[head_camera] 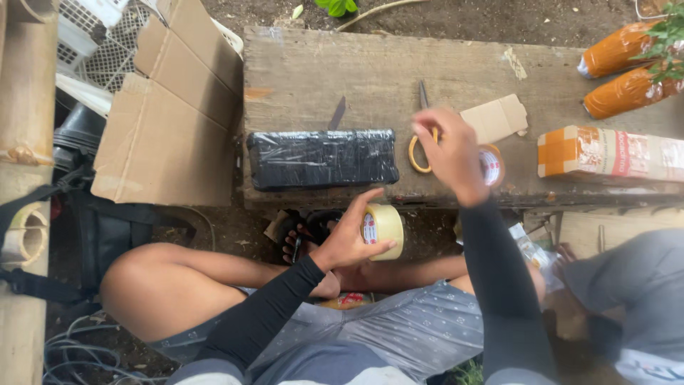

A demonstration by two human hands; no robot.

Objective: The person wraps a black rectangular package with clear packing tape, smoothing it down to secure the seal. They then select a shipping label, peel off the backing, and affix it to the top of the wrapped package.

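Holding tape roll (383, 229) in left hand (348, 239), black-wrapped parcel (322, 158) beyond, scissors (422, 139) nearby

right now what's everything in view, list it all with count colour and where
wooden bench: one, weathered brown, across the top
wrapped block: one, black and glossy, on the bench's near edge
knife: one, dark, just behind the block
scissors: one pair, yellow handles, by the right hand
tape roll: one, clear-tan, held in the left hand
second tape roll: one, partly hidden behind the right hand
small cardboard piece: one, tan, mid bench
taped packages: three, orange, right end of the bench
cardboard box: one, brown, opened out, left of the bench
left hand: black sleeve, gripping the tape roll
right hand: black sleeve, raised over the bench, fingers pinched
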